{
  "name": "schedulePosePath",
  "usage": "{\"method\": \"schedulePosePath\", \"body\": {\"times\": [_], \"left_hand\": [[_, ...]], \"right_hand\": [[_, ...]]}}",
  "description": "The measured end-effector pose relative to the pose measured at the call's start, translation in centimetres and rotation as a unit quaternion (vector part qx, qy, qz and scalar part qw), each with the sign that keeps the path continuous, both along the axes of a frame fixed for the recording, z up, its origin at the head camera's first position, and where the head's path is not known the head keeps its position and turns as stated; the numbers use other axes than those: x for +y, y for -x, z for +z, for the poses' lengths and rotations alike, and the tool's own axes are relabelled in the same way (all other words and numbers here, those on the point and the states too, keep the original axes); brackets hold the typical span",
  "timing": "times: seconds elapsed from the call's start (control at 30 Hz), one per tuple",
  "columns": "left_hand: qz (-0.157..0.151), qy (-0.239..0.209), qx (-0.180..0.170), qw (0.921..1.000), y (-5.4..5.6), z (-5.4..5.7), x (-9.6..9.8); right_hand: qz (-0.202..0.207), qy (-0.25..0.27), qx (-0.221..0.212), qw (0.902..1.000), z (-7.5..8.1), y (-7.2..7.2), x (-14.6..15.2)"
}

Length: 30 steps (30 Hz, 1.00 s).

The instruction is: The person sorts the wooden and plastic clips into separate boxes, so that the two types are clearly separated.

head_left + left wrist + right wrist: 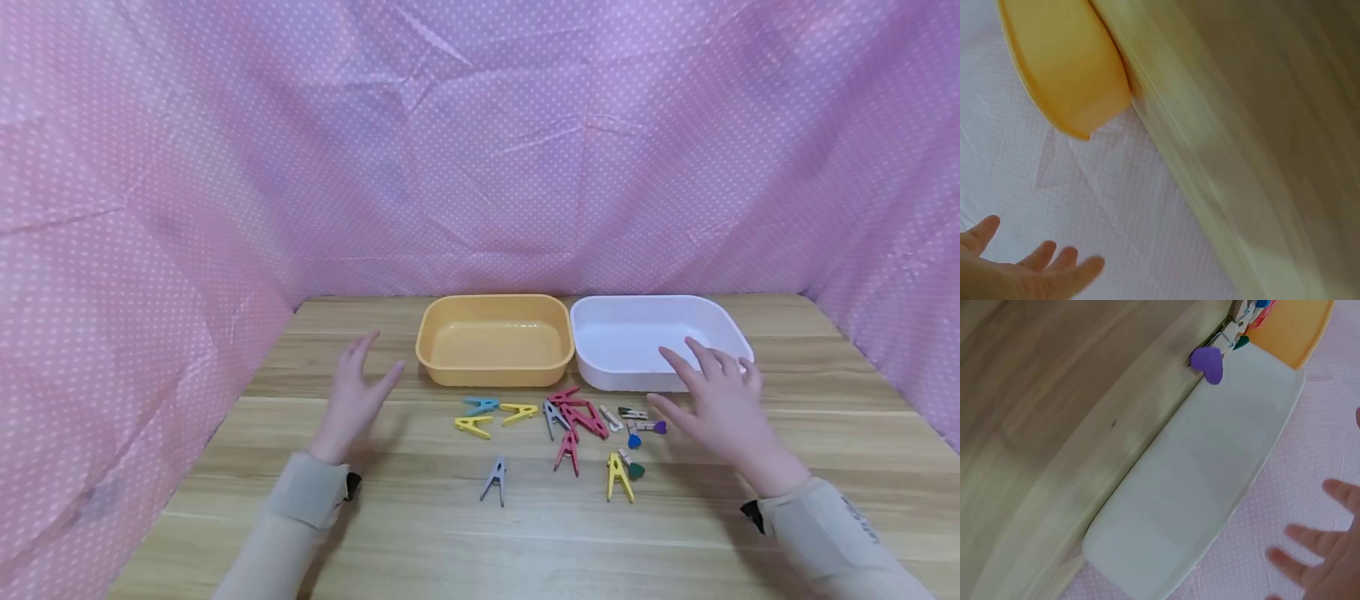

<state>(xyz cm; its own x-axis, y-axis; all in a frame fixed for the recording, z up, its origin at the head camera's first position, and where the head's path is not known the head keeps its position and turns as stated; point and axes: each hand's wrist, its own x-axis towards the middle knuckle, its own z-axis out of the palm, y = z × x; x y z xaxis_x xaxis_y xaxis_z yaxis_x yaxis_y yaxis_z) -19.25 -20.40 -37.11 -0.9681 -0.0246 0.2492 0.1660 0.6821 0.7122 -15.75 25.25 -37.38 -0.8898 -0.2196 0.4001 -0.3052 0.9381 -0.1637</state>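
Observation:
My left hand is held over the table left of the yellow basin, fingers spread and holding nothing. Over the front right corner of the white basin, my right hand is also spread, its palm empty. Plastic clothespins lie loose in front of the basins: yellow ones, a blue one, red ones and grey ones. Nearest my right hand are several small wooden clothespins with hearts, among them a purple heart and a green heart.
The two basins stand side by side at the back of the wooden table, and their visible floors are bare. A pink dotted cloth hangs behind the table and along both sides.

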Motion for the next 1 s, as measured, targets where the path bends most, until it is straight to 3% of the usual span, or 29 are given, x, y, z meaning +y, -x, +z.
{"method": "schedulePosePath", "body": {"times": [0.23,0.5,0.63,0.8,0.87,1.0], "left_hand": [[-0.03,-0.124,-0.063,0.9898,1.5,-0.5,1.2],[-0.024,-0.289,-0.121,0.9493,2.8,-1.0,3.1],[-0.032,-0.325,-0.13,0.9362,3.2,-1.4,3.6],[-0.02,-0.312,-0.143,0.939,3.7,-1.8,3.9],[-0.01,-0.314,-0.16,0.9358,3.9,-1.9,3.9],[-0.004,-0.364,-0.199,0.9099,4.3,-2.1,3.9]], "right_hand": [[0.079,0.004,0.032,0.9964,-0.2,0.2,-1.0],[0.184,0.013,0.023,0.9826,-0.6,0.5,-2.4],[0.238,0.0,0.011,0.9713,-1.0,0.5,-2.8],[0.257,-0.025,-0.036,0.9655,-1.5,0.0,-3.4],[0.256,-0.031,-0.06,0.9644,-1.6,-0.2,-3.6],[0.265,-0.039,-0.088,0.9596,-1.6,-0.5,-3.9]]}}
